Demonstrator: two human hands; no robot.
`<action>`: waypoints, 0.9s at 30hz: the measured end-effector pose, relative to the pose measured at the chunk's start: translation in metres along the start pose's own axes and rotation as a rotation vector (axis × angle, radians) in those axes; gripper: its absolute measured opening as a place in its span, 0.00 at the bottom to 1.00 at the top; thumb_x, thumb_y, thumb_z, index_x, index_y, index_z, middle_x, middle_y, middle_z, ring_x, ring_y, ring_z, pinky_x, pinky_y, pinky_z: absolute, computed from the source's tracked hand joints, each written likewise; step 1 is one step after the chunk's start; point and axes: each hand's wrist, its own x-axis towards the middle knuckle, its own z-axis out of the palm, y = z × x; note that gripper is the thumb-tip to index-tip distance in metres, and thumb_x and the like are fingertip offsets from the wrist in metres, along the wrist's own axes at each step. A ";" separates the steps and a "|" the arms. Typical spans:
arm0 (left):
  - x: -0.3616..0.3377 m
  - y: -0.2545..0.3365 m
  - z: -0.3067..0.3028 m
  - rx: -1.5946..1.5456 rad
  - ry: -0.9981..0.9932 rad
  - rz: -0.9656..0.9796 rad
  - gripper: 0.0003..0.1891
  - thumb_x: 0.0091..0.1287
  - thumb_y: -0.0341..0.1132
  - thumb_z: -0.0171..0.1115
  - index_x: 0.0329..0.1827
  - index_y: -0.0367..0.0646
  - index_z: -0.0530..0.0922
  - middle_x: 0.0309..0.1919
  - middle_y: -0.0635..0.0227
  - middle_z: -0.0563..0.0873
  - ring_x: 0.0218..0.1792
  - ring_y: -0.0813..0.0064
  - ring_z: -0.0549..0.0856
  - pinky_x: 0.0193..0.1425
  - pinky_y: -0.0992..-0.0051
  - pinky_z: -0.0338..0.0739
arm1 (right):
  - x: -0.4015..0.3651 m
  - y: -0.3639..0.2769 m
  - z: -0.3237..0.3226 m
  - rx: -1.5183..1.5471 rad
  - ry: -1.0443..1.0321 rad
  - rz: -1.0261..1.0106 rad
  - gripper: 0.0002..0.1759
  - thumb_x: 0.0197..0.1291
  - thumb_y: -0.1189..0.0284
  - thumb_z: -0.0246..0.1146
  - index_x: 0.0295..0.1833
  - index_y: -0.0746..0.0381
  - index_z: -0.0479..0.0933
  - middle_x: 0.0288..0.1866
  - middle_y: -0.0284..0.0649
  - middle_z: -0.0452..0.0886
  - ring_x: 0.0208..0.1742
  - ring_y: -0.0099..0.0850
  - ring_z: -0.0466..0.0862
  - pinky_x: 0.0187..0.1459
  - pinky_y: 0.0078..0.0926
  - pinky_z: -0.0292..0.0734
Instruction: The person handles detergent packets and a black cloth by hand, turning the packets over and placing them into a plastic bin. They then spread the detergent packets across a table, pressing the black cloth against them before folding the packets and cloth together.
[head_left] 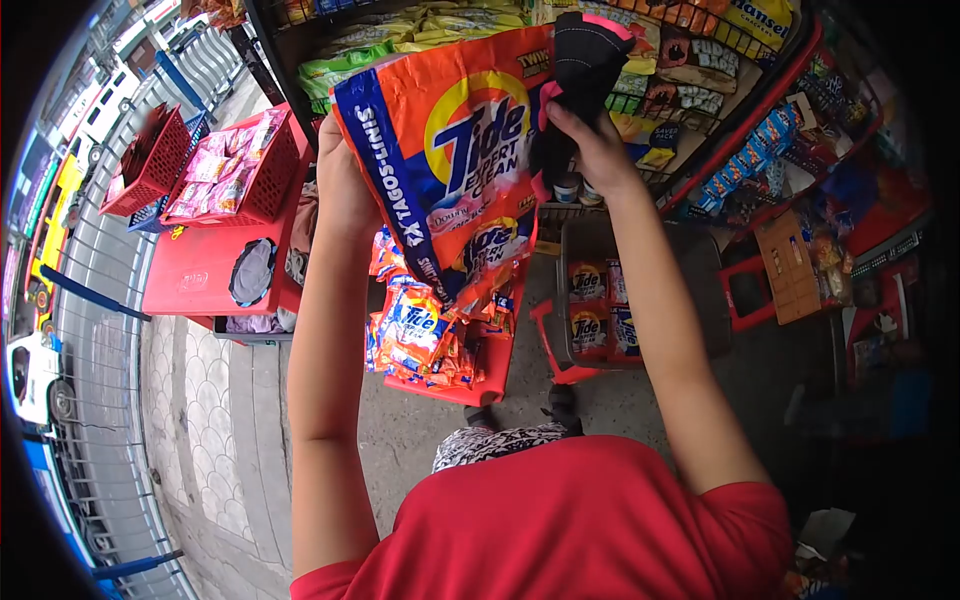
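Observation:
Up in front of me is a large orange and blue Tide detergent pack (470,130), tilted, with its front facing me. My left hand (347,180) is closed on its left edge. At the other side my right hand (592,150) grips a black cloth with pink trim (588,65), bunched against the pack's right edge; most of those fingers are hidden. Below the pack, a heap of small Tide sachets (415,320) lies on a red stool (490,385). To its right, a grey bin (650,350) holds several Tide packs (590,328).
A rack of snack packs (690,60) stands ahead. On the left, a red table (190,275) carries red baskets (240,180) of pink sachets and a round cloth (252,272). A metal fence (110,350) separates the pavement from the road. More goods and a cardboard box (787,265) sit right.

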 end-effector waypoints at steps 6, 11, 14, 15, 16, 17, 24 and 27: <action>0.017 0.020 0.031 -0.033 -0.353 0.018 0.11 0.64 0.29 0.43 0.45 0.42 0.73 0.33 0.70 0.81 0.31 0.85 0.81 0.32 0.83 0.77 | -0.010 -0.037 0.024 0.117 -0.128 -0.042 0.18 0.41 0.71 0.68 0.39 0.61 0.71 0.31 0.32 0.76 0.35 0.23 0.76 0.38 0.19 0.70; 0.004 0.033 0.030 0.119 -0.174 -0.088 0.15 0.65 0.38 0.42 0.47 0.41 0.72 0.37 0.66 0.81 0.33 0.78 0.82 0.33 0.79 0.78 | -0.016 -0.045 0.042 0.165 0.013 0.038 0.18 0.39 0.74 0.67 0.39 0.63 0.72 0.32 0.33 0.77 0.34 0.23 0.77 0.39 0.19 0.71; -0.013 0.040 0.013 -0.247 -0.348 -0.280 0.33 0.62 0.55 0.42 0.62 0.37 0.58 0.56 0.59 0.70 0.56 0.65 0.71 0.59 0.65 0.65 | -0.020 -0.050 0.051 0.089 0.035 -0.061 0.17 0.40 0.75 0.67 0.39 0.64 0.73 0.33 0.34 0.78 0.35 0.23 0.79 0.40 0.19 0.72; -0.019 0.027 -0.008 -0.205 -0.417 -0.225 0.37 0.59 0.57 0.46 0.64 0.38 0.54 0.58 0.59 0.66 0.59 0.64 0.67 0.61 0.65 0.61 | -0.021 -0.055 0.053 0.082 0.030 -0.071 0.17 0.40 0.75 0.67 0.39 0.64 0.73 0.33 0.34 0.78 0.35 0.23 0.78 0.40 0.19 0.72; -0.025 0.014 -0.025 -0.164 -0.488 -0.169 0.42 0.56 0.60 0.50 0.66 0.40 0.50 0.61 0.59 0.63 0.62 0.64 0.63 0.64 0.65 0.57 | -0.021 -0.058 0.054 0.074 0.027 -0.082 0.17 0.40 0.75 0.67 0.38 0.64 0.73 0.34 0.34 0.78 0.35 0.23 0.78 0.40 0.19 0.72; -0.036 0.010 -0.029 0.094 -0.481 -0.155 0.50 0.47 0.60 0.61 0.66 0.41 0.49 0.61 0.60 0.62 0.63 0.66 0.61 0.65 0.67 0.55 | -0.020 -0.059 0.053 0.075 0.034 -0.088 0.17 0.40 0.75 0.67 0.38 0.64 0.73 0.34 0.34 0.78 0.35 0.23 0.78 0.40 0.19 0.72; -0.041 0.004 -0.015 0.275 -0.369 -0.129 0.21 0.43 0.18 0.67 0.43 0.35 0.75 0.37 0.66 0.82 0.37 0.79 0.81 0.47 0.76 0.75 | -0.027 -0.054 0.047 -0.058 -0.027 -0.179 0.16 0.39 0.72 0.69 0.35 0.64 0.74 0.30 0.32 0.77 0.34 0.22 0.76 0.40 0.19 0.70; -0.043 0.007 -0.005 0.304 -0.384 -0.043 0.15 0.46 0.22 0.67 0.39 0.36 0.78 0.34 0.68 0.83 0.35 0.81 0.81 0.44 0.80 0.74 | -0.033 -0.053 0.040 -0.103 -0.050 -0.234 0.13 0.42 0.72 0.69 0.33 0.63 0.74 0.30 0.31 0.77 0.33 0.21 0.76 0.38 0.18 0.70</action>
